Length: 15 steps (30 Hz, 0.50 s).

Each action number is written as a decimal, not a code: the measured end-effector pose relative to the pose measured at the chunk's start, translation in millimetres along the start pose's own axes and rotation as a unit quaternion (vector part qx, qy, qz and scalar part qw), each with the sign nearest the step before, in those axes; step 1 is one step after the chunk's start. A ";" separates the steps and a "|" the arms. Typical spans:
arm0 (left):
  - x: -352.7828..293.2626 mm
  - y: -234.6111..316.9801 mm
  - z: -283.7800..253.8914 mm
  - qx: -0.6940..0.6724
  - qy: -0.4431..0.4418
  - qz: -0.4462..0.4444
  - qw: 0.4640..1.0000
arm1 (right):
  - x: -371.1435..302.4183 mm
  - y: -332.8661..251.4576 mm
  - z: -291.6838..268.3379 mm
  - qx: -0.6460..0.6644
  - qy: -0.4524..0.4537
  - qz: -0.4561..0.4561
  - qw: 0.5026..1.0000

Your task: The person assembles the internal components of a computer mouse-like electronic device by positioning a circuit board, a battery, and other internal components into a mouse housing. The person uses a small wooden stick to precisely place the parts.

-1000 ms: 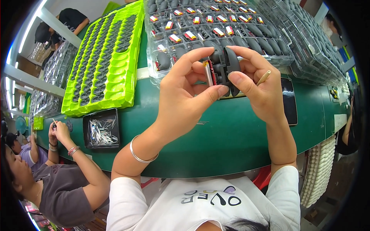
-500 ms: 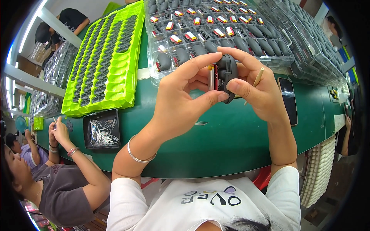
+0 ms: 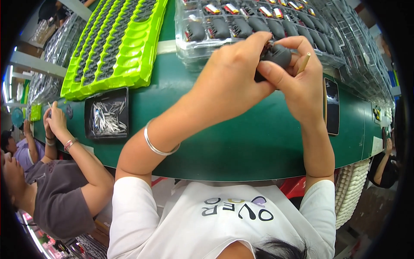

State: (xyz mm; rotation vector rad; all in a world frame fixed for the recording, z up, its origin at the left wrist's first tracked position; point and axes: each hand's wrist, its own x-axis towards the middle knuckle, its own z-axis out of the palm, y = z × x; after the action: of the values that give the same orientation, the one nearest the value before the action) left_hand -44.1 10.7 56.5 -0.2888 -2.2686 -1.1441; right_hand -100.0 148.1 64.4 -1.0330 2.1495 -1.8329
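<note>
The dark grey rounded device is sitting between the person's 2 hands, above the green desk and just in front of the clear compartment tray. Both hands are clamping on it together: the left hand is gripping its left side, its back partly hiding the device, while the right hand is pressing a thumb against its near side and curling its fingers around the right. The right hand is also holding a thin wooden stick, tip pointing up. Behind, the clear tray is carrying rows of grey shells and red-and-white parts. A phone is lying to the right of the right forearm. Farther left, a black box is holding thin metal pieces, and a lime-green tray is carrying rows of dark parts. At far left, a co-worker in a dark top is sitting at the desk.
</note>
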 end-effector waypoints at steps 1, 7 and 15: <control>1.9 -2.4 -2.5 -0.004 -0.009 0.015 1.000 | 0.7 1.0 -0.8 0.000 -0.005 0.005 1.000; 25.9 21.7 -45.5 -0.072 0.095 -0.092 0.989 | 1.2 14.3 -2.3 -0.205 -0.235 -0.030 0.950; 24.9 23.0 -57.6 -0.048 0.045 -0.088 0.994 | -9.6 36.0 22.2 -0.388 -0.373 -0.013 0.842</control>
State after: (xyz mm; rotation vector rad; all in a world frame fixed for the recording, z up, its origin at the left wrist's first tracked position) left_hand -31.5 -22.3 113.2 -0.0732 -2.1973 -1.3307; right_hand -96.0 136.2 22.9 -1.5564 2.2793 -0.3057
